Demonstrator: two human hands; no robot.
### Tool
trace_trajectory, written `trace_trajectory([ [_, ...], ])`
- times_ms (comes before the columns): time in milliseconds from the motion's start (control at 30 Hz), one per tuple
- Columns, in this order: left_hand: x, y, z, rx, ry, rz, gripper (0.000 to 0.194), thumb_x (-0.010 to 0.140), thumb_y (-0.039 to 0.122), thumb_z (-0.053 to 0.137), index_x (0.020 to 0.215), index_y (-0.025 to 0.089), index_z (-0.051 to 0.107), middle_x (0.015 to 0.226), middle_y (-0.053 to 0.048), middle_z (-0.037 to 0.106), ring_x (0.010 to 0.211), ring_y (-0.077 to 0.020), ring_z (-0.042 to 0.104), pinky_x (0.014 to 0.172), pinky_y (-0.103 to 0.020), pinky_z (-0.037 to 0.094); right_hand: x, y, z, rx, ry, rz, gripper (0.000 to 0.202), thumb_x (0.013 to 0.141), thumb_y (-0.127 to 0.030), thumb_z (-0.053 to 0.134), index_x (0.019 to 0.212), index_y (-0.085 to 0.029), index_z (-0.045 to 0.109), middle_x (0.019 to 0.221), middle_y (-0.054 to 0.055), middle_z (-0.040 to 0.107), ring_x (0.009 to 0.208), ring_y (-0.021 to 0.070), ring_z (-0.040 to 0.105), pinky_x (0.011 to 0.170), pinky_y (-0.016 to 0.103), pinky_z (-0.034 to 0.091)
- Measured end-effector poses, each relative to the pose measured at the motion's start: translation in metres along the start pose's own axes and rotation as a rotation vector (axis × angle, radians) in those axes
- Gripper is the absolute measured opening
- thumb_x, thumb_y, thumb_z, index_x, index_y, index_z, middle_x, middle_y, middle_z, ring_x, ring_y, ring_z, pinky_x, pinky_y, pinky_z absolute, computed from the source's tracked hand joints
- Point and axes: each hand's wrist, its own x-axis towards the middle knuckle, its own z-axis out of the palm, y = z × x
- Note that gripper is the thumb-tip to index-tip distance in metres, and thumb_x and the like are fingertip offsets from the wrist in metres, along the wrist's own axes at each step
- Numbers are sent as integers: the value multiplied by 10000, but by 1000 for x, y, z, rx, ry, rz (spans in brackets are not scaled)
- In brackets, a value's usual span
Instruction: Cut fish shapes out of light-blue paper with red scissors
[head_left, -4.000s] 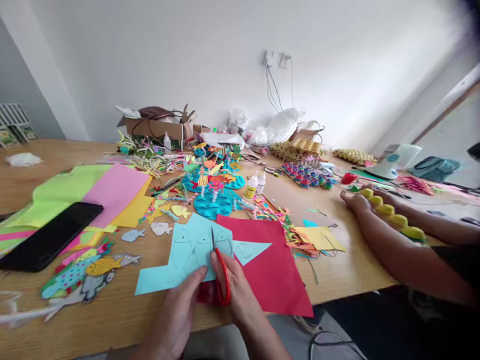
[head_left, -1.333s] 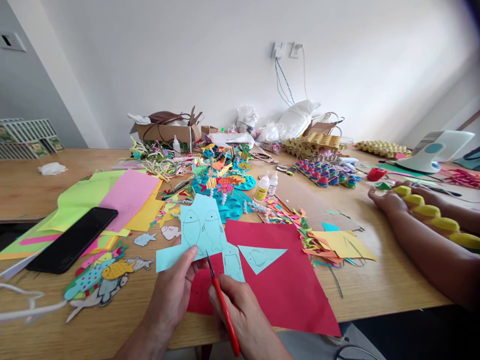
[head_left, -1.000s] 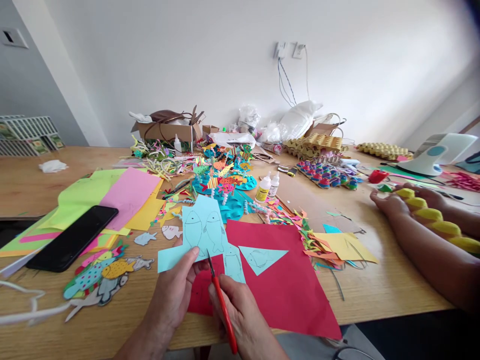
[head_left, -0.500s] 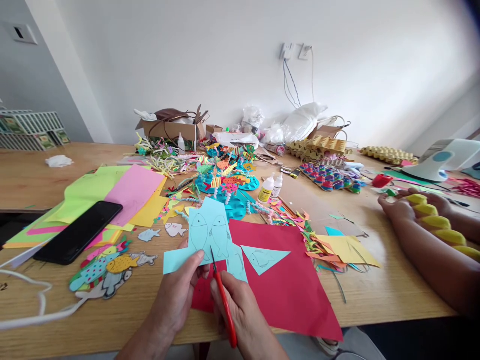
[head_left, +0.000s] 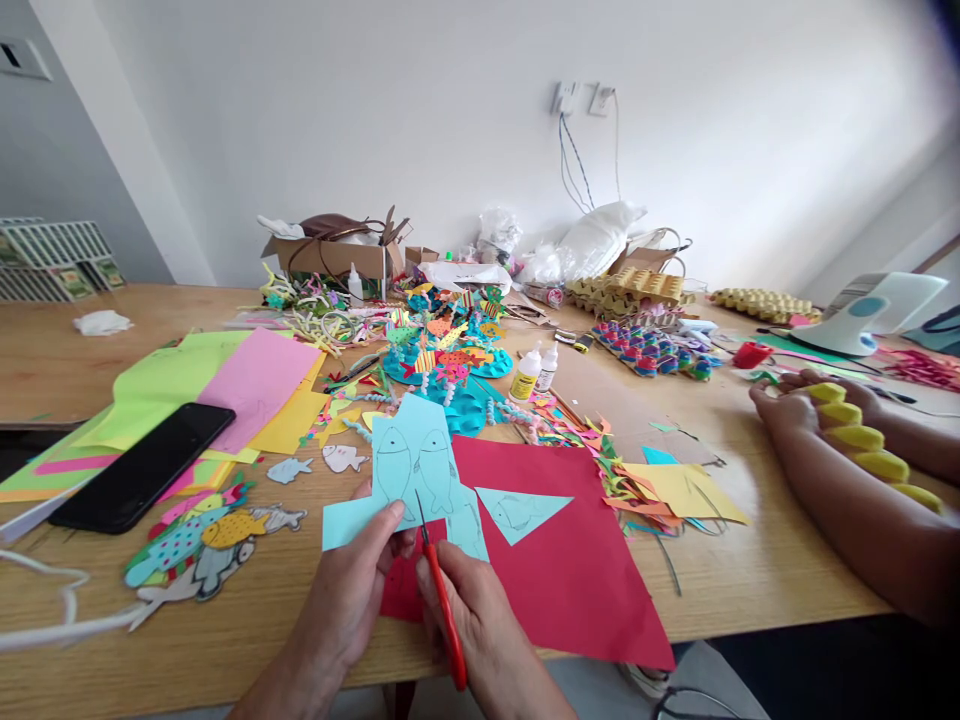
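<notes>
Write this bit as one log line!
left hand: holds blue paper with fish drawings | right hand: holds red-handled scissors, blades at paper | nearby: red sheet, black phone

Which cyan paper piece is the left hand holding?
The cyan paper piece with two drawn fish side by side; the cyan paper triangle lies unheld on red paper.

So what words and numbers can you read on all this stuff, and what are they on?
None that I can read for sure.
Bottle with the yellow label: there is print, but too small to read.
Bottle with the white label: its print is too small too.
White device on the right: any print is too blurred.
Blue paper: I see drawn fish, no words I can make out.
</notes>
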Motion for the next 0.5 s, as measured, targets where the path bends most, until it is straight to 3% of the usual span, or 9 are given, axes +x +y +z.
trace_trajectory([
  [500, -2, -4, 0, -5, -13, -26, 331, 669, 197, 755, 990, 219, 674, 721, 43, 659, 589, -111, 551, 539, -203, 493, 1, 4, -3, -21, 18, -18, 411, 910, -496, 367, 665, -173, 437, 650, 2, 443, 631, 135, 385, 574, 241, 322],
])
